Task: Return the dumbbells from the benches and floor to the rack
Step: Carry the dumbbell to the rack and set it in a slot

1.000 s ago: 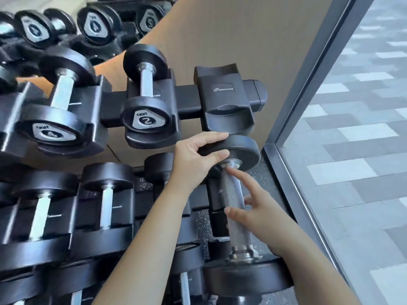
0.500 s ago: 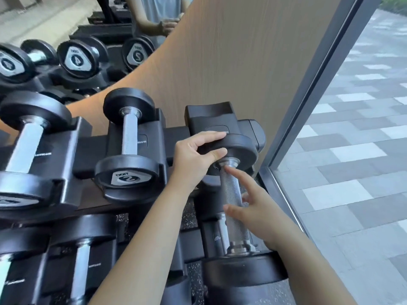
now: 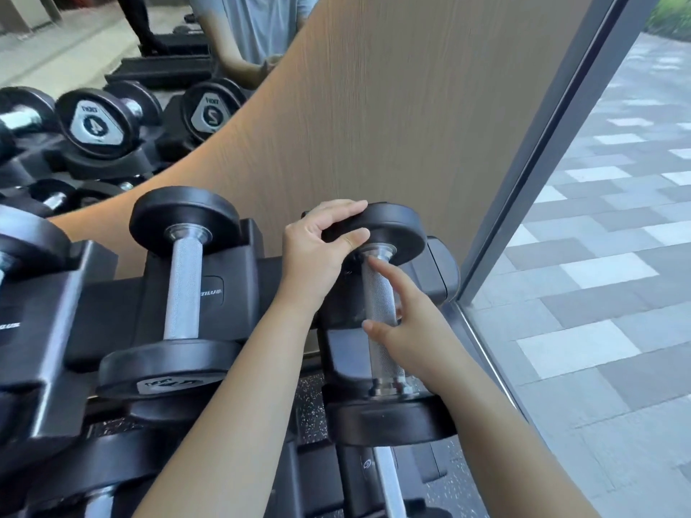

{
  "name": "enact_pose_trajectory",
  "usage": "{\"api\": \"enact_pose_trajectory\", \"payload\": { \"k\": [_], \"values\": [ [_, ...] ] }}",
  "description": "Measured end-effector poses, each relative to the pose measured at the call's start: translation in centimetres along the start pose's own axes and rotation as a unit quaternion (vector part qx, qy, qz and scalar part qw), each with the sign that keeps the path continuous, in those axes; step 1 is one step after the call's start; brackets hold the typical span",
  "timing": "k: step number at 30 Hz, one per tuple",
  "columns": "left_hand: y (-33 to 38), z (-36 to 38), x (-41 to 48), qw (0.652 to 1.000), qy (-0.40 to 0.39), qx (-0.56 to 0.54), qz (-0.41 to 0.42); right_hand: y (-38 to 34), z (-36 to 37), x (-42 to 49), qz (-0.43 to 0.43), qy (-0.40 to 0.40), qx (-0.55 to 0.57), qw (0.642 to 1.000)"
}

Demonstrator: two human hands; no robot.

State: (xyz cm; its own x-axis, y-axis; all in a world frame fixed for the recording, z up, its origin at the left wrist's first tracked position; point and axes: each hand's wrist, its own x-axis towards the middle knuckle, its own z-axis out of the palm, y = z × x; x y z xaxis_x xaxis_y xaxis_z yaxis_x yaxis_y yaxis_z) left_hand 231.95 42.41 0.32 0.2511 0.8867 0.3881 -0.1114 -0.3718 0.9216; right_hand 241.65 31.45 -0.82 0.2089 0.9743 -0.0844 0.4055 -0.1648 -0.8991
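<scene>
A small black dumbbell (image 3: 383, 416) with a knurled steel handle lies over the rightmost cradle of the black rack (image 3: 239, 293), on its top row. My left hand (image 3: 318, 256) grips the rim of its far head. My right hand (image 3: 407, 327) wraps the handle from the right, index finger stretched along the steel. Its near head hangs at the front of the cradle. Whether it rests fully in the cradle I cannot tell.
A matching dumbbell (image 3: 183, 286) sits in the cradle to the left, more further left and on lower rows. A curved wooden panel (image 3: 392, 106) stands behind, a mirror (image 3: 112, 87) at upper left, a glass wall frame (image 3: 523, 218) close on the right.
Both hands have lifted the dumbbell from the lower level up to the top row's rightmost cradle, which it now covers. My view has risen with it.
</scene>
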Motion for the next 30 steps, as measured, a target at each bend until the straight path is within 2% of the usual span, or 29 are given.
{"api": "enact_pose_trajectory", "payload": {
  "k": [12,20,27,30],
  "values": [
    [-1.3,0.3,2.9,0.998,-0.022,0.028,0.060,0.5,-0.5,3.4,-0.007,-0.006,0.056,0.998],
    [-1.3,0.0,4.1,0.999,-0.020,0.003,0.035,-0.3,-0.5,4.2,-0.016,-0.007,0.074,0.997],
    [-2.2,-0.3,5.8,0.999,0.009,-0.010,0.035,-0.7,-1.0,6.6,-0.032,-0.002,-0.016,0.999],
    [-3.5,-0.3,6.5,0.999,0.043,0.010,0.029,-0.8,-1.6,8.2,-0.023,-0.028,-0.029,0.999]
  ]
}}
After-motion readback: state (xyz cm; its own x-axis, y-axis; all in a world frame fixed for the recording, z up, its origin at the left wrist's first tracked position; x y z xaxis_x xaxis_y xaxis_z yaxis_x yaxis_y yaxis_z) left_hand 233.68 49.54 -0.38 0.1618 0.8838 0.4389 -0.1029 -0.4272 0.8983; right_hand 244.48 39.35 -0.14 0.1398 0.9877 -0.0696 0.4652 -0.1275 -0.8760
